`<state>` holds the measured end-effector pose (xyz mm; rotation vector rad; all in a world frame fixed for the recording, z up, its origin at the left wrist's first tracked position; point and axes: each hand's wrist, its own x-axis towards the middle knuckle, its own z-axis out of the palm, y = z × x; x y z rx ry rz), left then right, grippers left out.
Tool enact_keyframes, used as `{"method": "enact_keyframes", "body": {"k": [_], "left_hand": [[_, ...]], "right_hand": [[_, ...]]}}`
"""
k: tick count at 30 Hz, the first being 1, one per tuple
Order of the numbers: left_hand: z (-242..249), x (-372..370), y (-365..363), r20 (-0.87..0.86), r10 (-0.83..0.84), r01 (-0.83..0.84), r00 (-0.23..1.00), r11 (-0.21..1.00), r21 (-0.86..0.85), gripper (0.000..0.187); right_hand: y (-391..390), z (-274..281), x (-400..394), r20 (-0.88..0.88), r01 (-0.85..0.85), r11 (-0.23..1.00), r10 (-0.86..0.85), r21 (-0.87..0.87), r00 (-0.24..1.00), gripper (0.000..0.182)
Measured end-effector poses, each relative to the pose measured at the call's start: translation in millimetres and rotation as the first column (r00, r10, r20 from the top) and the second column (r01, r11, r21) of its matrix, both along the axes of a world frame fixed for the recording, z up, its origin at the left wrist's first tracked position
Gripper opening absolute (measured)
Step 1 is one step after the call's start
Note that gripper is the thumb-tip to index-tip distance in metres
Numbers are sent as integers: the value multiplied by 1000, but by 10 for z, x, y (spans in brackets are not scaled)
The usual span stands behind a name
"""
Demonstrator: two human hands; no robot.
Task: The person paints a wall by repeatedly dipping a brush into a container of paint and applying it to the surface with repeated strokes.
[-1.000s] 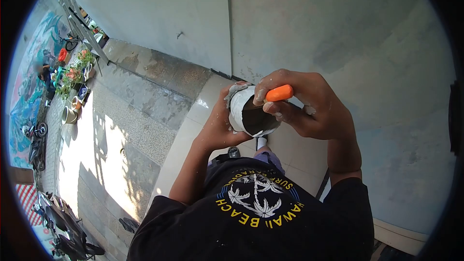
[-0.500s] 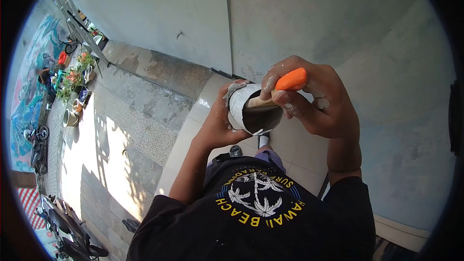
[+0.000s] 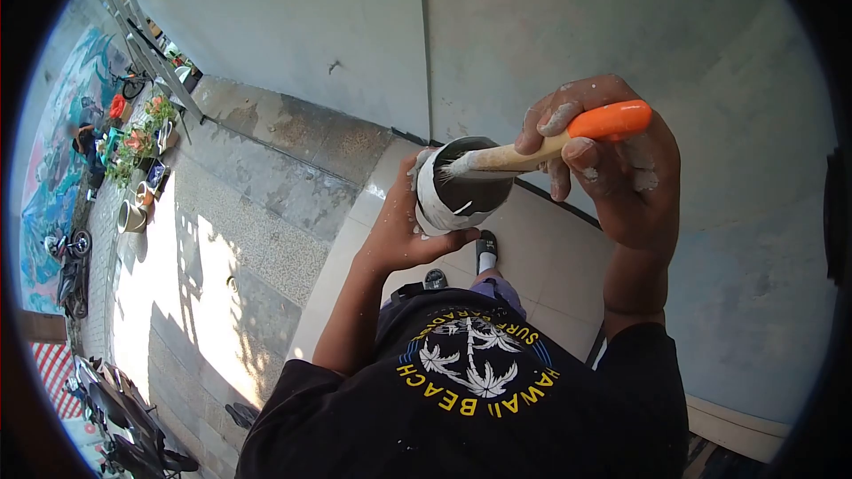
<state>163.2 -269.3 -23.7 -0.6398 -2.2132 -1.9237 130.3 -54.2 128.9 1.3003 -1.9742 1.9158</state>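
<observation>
My left hand [image 3: 395,235] is wrapped round a paint-smeared cup [image 3: 433,204], tilted so its dark inside shows. In my right hand [image 3: 626,155] is a paintbrush [image 3: 519,157] with an orange-tipped wooden handle, pinched between thumb and fingers. The whitish bristles are at the mouth of the cup, near its left inner wall. White paint spots mark the fingers of my right hand. What lies at the bottom of the cup is hidden.
A pale wall [image 3: 568,27] rises ahead and to the right. My feet stand on light tiles [image 3: 555,257]. Potted plants [image 3: 142,146], a metal ladder-like frame [image 3: 146,35], motorcycles [image 3: 124,417] and a distant person [image 3: 86,142] are at the left.
My right hand has moved up and to the right, drawing the brush partly out of the cup. The bristles now show, and the handle lies farther right.
</observation>
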Motion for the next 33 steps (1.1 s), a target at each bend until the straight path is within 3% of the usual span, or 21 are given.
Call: {"method": "enact_keyframes", "body": {"k": [2,4,7,10,14,16,23,26,28,31,33], "left_hand": [[52,-7,9,-23,20,-20,1000,1000,9,95],[74,2,3,-8,34,-34,999,999,24,95],[94,10,10,20,33,-35,999,994,102,94],[98,-8,-37,-13,68,-67,998,997,37,91],[125,-23,-62,-43,78,-77,996,996,38,90],[135,-35,-55,-49,81,-77,996,995,66,90],[92,-41,-83,-51,80,-76,995,993,88,90],[90,-42,-100,-64,81,-77,995,995,59,90],[103,-33,-101,-35,78,-74,996,993,93,91],[65,-31,-131,-44,79,-75,996,993,92,91],[75,-11,-146,-50,95,-90,994,992,92,90]], "right_hand": [[-17,14,-12,6,5,1000,-5,1,1000,14],[-52,13,-23,-144,77,997,-81,-28,986,14],[-65,50,-23,-210,117,993,-112,13,971,15],[-66,50,-33,-336,139,989,-116,43,935,17],[-93,73,-25,-324,144,989,-142,-18,935,19],[-65,96,-66,-492,160,987,-127,25,862,20],[-28,175,-42,-491,170,984,-128,42,862,22],[-16,187,-45,-416,176,984,-160,0,895,24],[13,199,-99,-381,73,993,-105,-97,919,16],[120,232,-219,-450,115,987,-155,-116,879,18],[223,246,-285,-391,127,976,-188,-177,901,19]]}}
